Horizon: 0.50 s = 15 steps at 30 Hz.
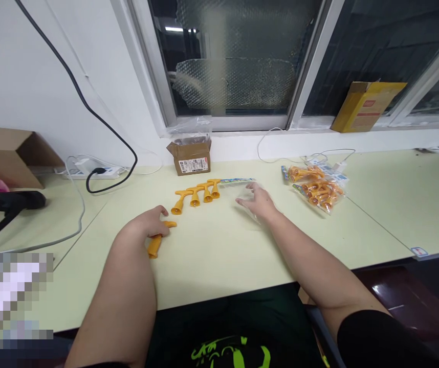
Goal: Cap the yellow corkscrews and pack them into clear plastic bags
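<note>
My left hand (pixel 151 223) is curled over a yellow plastic horn-shaped piece (pixel 155 246), its thumb against it and one finger held away. To its upper right, several matching yellow horn-shaped pieces (pixel 194 196) lie in a slanting row, flared ends toward me. My right hand (pixel 260 203) is over a clear plastic bag with a colourful printed header strip (pixel 238 180). Its thumb and fingers are spread apart, and the bag's film shows beneath and below the hand. Whether the fingers touch the film is hard to make out.
Filled clear bags of yellow pieces (pixel 319 193) lie at the right. A small cardboard box (pixel 191 156) stands against the wall, near a power strip (pixel 106 171) with a black cable (pixel 127 143). A larger carton (pixel 8 151) is at the left; a yellow box (pixel 369 107) leans by the window.
</note>
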Each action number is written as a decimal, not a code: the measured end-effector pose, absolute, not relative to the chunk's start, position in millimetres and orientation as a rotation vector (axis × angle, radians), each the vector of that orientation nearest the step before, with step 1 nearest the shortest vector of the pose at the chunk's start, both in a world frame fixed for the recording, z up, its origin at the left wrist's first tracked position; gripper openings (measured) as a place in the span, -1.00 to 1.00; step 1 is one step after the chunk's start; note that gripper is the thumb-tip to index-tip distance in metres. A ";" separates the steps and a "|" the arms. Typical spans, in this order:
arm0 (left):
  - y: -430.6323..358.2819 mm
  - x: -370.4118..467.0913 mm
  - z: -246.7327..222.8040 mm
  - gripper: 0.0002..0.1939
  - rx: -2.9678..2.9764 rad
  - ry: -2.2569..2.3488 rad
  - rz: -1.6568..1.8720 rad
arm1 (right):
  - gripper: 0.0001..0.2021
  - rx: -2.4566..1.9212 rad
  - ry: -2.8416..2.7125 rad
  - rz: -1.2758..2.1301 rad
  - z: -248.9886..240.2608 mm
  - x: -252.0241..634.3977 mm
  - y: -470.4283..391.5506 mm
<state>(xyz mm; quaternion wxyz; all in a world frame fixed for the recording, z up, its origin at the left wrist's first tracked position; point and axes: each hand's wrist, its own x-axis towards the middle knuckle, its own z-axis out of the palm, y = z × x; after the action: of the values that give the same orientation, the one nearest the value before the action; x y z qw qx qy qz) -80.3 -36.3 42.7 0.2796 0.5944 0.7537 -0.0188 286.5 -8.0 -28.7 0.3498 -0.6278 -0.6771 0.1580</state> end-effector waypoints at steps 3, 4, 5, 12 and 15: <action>-36.6 -86.7 45.1 -0.42 1.666 2.082 -0.004 | -0.08 -1.514 -1.687 0.382 -32.9 288.4 -3.6; -36.7 -88.5 46.0 -0.45 1.678 2.095 0.054 | 0.00 -1.477 -1.659 0.401 -34.5 288.2 -2.0; -36.8 -89.2 46.9 -0.49 1.689 2.098 0.139 | 0.08 -1.438 -1.632 0.441 -36.1 287.6 -0.6; -42.2 -51.4 49.2 -0.67 1.816 1.903 0.865 | -0.14 -0.971 -2.080 0.617 -32.7 281.9 -8.7; -43.9 -35.3 46.6 -0.67 1.807 1.802 1.153 | -0.32 -0.880 -2.193 0.507 -21.3 276.4 -18.9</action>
<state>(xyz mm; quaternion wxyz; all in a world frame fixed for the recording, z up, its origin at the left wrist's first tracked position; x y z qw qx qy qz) -35.3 -43.9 46.6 0.1697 0.6359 0.6342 0.4057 276.4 -18.9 -21.3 0.3547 -0.3404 -0.8485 0.1960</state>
